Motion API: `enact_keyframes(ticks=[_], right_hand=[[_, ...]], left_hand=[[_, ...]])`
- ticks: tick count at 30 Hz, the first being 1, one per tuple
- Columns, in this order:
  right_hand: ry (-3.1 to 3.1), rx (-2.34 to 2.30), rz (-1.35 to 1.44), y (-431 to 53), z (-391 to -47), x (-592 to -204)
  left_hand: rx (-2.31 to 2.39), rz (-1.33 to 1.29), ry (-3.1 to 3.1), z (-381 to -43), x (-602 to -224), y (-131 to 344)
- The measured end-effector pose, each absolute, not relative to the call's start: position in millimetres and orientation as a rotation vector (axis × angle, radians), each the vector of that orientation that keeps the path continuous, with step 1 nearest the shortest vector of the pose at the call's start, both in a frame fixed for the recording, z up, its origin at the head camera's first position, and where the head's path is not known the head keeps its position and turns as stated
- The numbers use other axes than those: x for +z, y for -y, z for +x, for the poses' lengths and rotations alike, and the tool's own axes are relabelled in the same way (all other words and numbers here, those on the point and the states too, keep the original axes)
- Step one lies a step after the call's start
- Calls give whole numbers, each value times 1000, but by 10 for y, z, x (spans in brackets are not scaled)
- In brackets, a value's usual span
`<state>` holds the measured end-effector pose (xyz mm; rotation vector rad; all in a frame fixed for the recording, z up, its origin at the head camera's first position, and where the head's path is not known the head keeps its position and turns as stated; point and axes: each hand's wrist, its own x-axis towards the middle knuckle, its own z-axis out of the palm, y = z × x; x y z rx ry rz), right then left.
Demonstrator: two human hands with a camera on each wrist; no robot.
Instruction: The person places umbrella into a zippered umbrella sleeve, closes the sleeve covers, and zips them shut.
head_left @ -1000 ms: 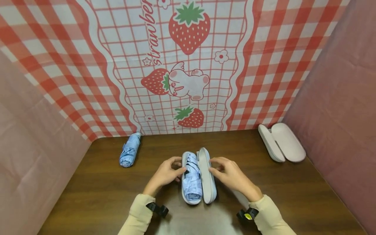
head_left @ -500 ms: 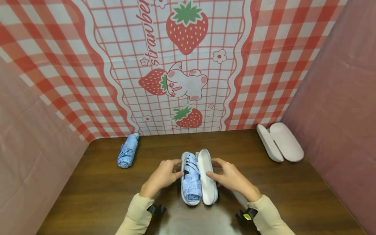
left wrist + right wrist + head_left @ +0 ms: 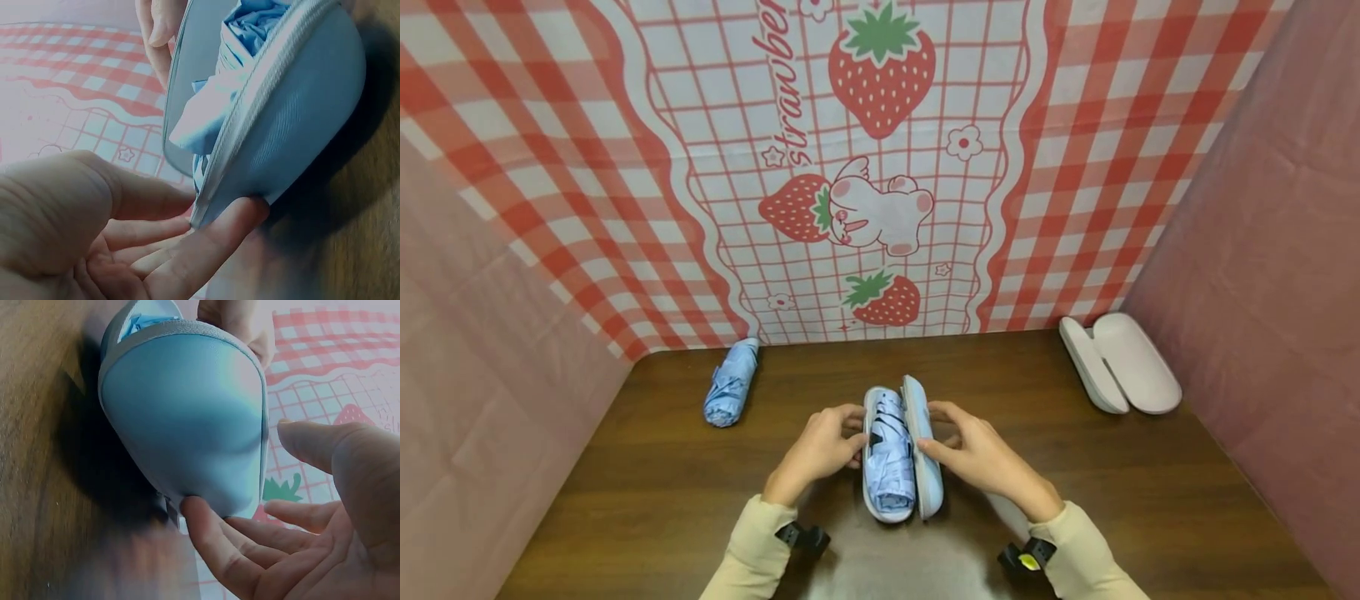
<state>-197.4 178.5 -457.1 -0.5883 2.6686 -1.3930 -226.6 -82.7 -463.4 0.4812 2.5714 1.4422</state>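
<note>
A pale blue zip case [image 3: 929,475] lies on the table in front of me, with a folded blue umbrella [image 3: 892,458] in its left half. My left hand [image 3: 823,442] pinches the left half's rim; the left wrist view shows its thumb [image 3: 150,195] inside the zip edge and a finger [image 3: 234,219] outside. The case's right half, the lid, stands tilted up beside the umbrella. My right hand [image 3: 985,446] presses the lid's outer shell [image 3: 187,419] with its fingertips [image 3: 197,509]. In the right wrist view its thumb [image 3: 306,440] is just off the rim.
Another folded blue umbrella [image 3: 732,383] lies at the back left of the wooden table [image 3: 647,492]. At the back right sits a second case [image 3: 1138,367], spread open with a pale lining. Fabric walls enclose the table at the back and both sides.
The lid has tipped up and leftward toward the umbrella, so its lining no longer shows from above. My right hand moved left with it. The left hand stays at the rim.
</note>
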Motion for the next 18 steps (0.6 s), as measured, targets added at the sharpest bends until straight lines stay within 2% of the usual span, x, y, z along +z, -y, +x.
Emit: enact_keyframes(ticks=[6,18], right_hand=[[-2731,-1407,-767,-1749,-1957,-4601],[-2761,-1339,-916,-1624,-1956,-4664]], left_hand=[[1464,399,-2551,-2267,-4663,815],[1596,302,-2313,-2266,-4686,828]])
